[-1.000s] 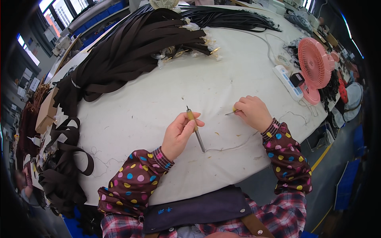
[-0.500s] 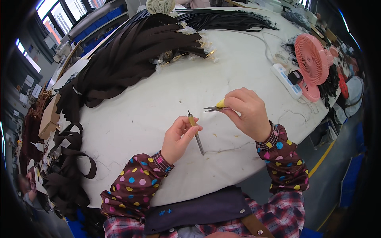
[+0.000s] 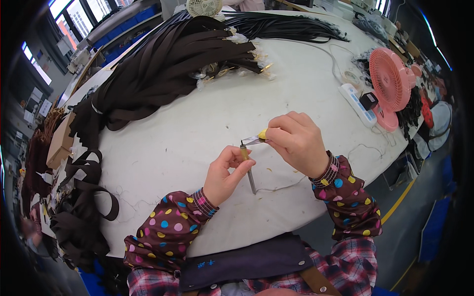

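My left hand (image 3: 227, 172) grips a slim pen-like tool (image 3: 250, 175) between thumb and fingers. Its yellowish barrel leads up to a thin dark tip, and its grey metal end points down at the tabletop. In my right hand (image 3: 298, 143) are small pointed snips (image 3: 262, 134), with yellow showing at the grip. Their blades reach left to the tool's dark tip; whether they touch it I cannot tell. A thin pale cord (image 3: 284, 187) lies on the white table, running right from near the tool's lower end.
Long dark brown straps (image 3: 148, 74) lie bundled at the far left, with black strips (image 3: 286, 25) behind. More dark straps (image 3: 81, 212) are heaped by the left edge. On the right stand a pink fan (image 3: 390, 81) and a white power strip (image 3: 356, 104). A cardboard box (image 3: 60, 140) sits far left.
My right hand has moved a little left and down, bringing the snips' blades from apart to the tool's tip. My left hand has shifted slightly right and still holds the tool.
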`<state>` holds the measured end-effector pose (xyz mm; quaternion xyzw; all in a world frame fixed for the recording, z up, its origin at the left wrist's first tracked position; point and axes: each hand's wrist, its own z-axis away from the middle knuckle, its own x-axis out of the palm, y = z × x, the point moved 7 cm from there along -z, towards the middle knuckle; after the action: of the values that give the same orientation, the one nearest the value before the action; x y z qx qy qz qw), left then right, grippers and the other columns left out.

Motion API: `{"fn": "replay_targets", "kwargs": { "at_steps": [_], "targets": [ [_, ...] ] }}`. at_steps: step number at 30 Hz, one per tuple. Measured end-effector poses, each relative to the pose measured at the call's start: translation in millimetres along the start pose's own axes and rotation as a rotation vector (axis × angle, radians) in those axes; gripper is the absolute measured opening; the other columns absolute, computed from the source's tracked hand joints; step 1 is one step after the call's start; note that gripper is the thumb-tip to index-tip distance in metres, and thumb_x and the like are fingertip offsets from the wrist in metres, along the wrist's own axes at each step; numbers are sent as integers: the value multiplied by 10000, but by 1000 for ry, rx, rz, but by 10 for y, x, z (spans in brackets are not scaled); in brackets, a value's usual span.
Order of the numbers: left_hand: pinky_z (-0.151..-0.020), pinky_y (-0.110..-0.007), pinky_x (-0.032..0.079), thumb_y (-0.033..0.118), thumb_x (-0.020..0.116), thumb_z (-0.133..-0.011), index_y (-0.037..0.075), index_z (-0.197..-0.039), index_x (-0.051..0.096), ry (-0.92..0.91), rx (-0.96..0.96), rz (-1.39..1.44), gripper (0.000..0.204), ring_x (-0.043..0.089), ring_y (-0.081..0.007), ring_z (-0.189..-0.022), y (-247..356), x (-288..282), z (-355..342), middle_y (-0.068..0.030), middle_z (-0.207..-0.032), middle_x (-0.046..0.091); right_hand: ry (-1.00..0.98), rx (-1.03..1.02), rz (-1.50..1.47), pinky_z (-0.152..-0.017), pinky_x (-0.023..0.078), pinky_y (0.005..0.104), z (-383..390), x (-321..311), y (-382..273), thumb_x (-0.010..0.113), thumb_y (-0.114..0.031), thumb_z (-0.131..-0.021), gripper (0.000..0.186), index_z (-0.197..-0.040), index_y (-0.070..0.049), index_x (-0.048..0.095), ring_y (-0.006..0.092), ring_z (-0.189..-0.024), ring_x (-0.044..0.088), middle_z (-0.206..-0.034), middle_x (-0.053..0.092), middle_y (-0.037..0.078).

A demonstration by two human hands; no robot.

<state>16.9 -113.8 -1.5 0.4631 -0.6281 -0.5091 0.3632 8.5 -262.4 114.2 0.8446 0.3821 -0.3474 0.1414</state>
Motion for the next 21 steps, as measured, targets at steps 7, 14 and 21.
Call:
{"fn": "replay_targets", "kwargs": {
  "at_steps": [7, 14, 21],
  "targets": [
    [-771, -243, 501, 127, 671, -912, 11, -1015, 562, 14, 4, -11, 190, 615, -92, -825, 29, -11, 2, -42, -943, 650, 15, -15, 29, -622, 419, 306, 6, 20, -15, 755, -54, -678, 179, -781, -116, 622, 165, -713, 565, -815, 612, -25],
    [-760, -239, 497, 130, 677, -909, 11, -1018, 571, 9, 14, -39, 193, 606, -88, -804, 47, -7, -5, -25, -900, 636, 7, -15, 52, -618, 416, 304, 8, 21, -19, 753, -56, -679, 174, -768, -115, 615, 161, -712, 567, -807, 609, -25],
    [-738, -231, 489, 143, 693, -899, 19, -987, 568, 28, 21, -64, 197, 593, -84, -782, 64, -11, -9, -17, -857, 631, -10, -41, 83, -624, 420, 301, -9, -7, -61, 691, -58, -692, 122, -783, -107, 626, 155, -720, 568, -809, 606, -25]
  ]
}}
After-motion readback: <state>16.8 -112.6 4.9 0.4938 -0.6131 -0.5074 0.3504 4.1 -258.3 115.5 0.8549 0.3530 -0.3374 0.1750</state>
